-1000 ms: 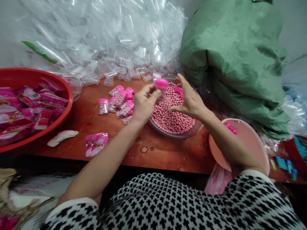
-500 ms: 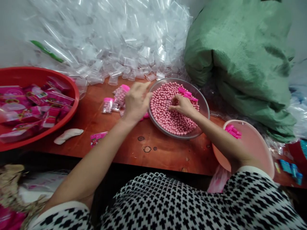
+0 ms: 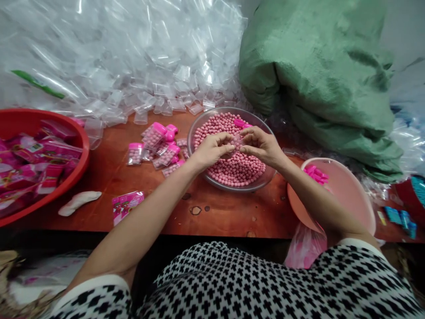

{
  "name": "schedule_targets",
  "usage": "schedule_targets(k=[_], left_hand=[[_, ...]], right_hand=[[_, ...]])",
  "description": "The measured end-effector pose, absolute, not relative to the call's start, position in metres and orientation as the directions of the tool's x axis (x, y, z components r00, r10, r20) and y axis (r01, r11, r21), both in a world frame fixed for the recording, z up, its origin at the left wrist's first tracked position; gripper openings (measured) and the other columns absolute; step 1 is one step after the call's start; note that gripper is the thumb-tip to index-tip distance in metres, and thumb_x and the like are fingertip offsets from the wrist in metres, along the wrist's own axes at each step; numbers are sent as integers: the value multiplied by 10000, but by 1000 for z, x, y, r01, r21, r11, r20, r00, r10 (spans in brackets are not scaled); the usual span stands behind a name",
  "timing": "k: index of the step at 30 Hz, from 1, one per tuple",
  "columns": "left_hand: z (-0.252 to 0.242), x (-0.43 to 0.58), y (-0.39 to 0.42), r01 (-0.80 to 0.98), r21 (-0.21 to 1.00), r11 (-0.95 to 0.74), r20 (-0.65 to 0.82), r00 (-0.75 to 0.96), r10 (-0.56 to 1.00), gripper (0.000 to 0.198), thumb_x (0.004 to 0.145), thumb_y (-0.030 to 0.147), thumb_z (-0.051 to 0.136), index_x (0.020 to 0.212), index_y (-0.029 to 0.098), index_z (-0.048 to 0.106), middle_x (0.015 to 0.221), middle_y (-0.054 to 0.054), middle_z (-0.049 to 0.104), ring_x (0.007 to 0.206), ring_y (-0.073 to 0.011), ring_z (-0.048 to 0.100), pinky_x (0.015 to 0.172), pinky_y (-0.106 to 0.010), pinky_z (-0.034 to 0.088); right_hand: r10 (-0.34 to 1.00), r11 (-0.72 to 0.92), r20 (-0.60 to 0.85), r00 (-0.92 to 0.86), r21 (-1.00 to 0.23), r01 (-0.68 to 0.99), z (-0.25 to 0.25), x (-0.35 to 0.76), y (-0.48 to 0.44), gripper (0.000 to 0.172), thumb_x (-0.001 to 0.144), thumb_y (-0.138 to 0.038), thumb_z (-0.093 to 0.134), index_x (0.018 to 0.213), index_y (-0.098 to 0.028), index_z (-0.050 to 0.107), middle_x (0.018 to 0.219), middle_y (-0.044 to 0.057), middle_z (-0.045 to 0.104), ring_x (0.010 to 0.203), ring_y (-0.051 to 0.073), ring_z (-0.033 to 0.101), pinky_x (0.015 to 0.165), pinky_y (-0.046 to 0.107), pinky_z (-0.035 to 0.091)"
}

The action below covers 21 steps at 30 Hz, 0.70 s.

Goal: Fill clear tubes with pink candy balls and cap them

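A small clear bottle (image 3: 236, 141) is being held above a glass bowl (image 3: 212, 110) of pink candy balls (image 3: 229, 170), its outline partly hidden by the fingers. It appears light and thin-walled, and probably slippery, so the surest hold would likely be around its body with the fingertips. The left hand (image 3: 212, 148) and right hand (image 3: 262, 145) are meeting over the bowl, palms down and turned inward. Their fingers are curled and close together, with the tips almost touching at the bottle; a firm clamp cannot be confirmed. Both forearms are angling inward toward the bowl. Loose pink caps (image 3: 239, 122) are lying on the balls, and more are sitting in a peach basin (image 3: 352, 195). Capped bottles (image 3: 153, 136) are lying on the wooden table (image 3: 232, 212), near a red tub (image 3: 79, 146) of pink sachets (image 3: 43, 150). Heaped clear bags (image 3: 133, 62) and a green sack (image 3: 315, 66) are standing behind the table.
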State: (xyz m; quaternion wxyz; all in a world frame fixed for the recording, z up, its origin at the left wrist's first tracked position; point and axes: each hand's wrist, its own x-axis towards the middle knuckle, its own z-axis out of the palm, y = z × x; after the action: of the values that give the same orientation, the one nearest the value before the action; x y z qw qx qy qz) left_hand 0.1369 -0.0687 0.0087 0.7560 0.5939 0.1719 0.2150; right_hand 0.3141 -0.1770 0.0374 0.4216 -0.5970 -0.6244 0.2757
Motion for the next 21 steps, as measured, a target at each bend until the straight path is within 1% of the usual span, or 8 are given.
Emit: schedule_targets(k=[4, 8, 10, 13, 14, 16, 18, 21], left_hand=[[11, 138, -73, -138, 967, 216, 7, 857, 515, 383, 682, 371, 856, 928, 136, 679, 789, -2, 634, 700, -124, 581, 685, -273, 507], [13, 136, -75, -130, 983, 128, 46, 855, 517, 392, 679, 414, 850, 928, 150, 702, 871, -26, 682, 777, -140, 605, 701, -262, 500], [12, 134, -76, -123, 989, 85, 62, 852, 520, 381, 681, 441, 847, 890, 155, 705, 878, -34, 691, 799, -154, 616, 721, -277, 514], [10, 133, -76, -148, 978, 145, 35, 808, 588, 416, 658, 447, 870, 880, 158, 669, 860, -20, 680, 781, -147, 619, 729, -281, 532], [9, 134, -75, -166, 970, 177, 22, 787, 617, 431, 648, 432, 881, 890, 158, 652, 863, -15, 678, 777, -141, 620, 729, -276, 535], [7, 134, -75, -192, 955, 224, 2, 764, 645, 445, 636, 392, 895, 900, 158, 623, 861, -7, 676, 767, -129, 623, 725, -266, 538], [6, 135, -74, -201, 946, 253, -8, 769, 640, 438, 636, 362, 899, 890, 157, 606, 833, 0, 673, 748, -119, 627, 721, -258, 541], [5, 135, -74, -216, 935, 281, -18, 762, 648, 444, 638, 358, 906, 901, 156, 610, 826, -3, 689, 748, -121, 649, 741, -267, 561]], right_hand=[[957, 230, 289, 4, -768, 598, 36, 318, -181, 413, 857, -587, 740, 951, -190, 677, 752, -10, 644, 633, 115, 561, 588, 244, 430], [953, 239, 302, 4, -761, 603, 35, 314, -188, 398, 858, -588, 737, 866, -195, 681, 654, -16, 635, 579, 121, 566, 554, 250, 422], [961, 188, 270, 56, -790, 584, 37, 314, -193, 418, 828, -604, 759, 834, -199, 656, 617, -21, 630, 546, 123, 562, 525, 249, 411], [990, 53, 120, 76, -809, 586, 42, 323, -195, 462, 817, -640, 745, 795, -193, 631, 584, -25, 617, 514, 122, 552, 515, 251, 397], [996, 15, 66, 56, -769, 639, 43, 328, -192, 465, 824, -640, 738, 790, -186, 644, 592, -20, 625, 530, 126, 562, 535, 254, 397], [999, -35, 10, 50, -590, 806, 46, 339, -180, 422, 859, -590, 727, 814, -172, 693, 673, 10, 681, 622, 147, 608, 600, 265, 399], [991, -100, 46, 123, -345, 933, 48, 348, -160, 312, 930, -476, 683, 916, -169, 737, 859, 59, 752, 780, 189, 661, 674, 283, 407], [970, -213, 109, 217, -43, 976, 45, 351, -125, 251, 995, -331, 581, 1131, -175, 724, 1167, 124, 742, 1024, 261, 662, 751, 317, 428]])
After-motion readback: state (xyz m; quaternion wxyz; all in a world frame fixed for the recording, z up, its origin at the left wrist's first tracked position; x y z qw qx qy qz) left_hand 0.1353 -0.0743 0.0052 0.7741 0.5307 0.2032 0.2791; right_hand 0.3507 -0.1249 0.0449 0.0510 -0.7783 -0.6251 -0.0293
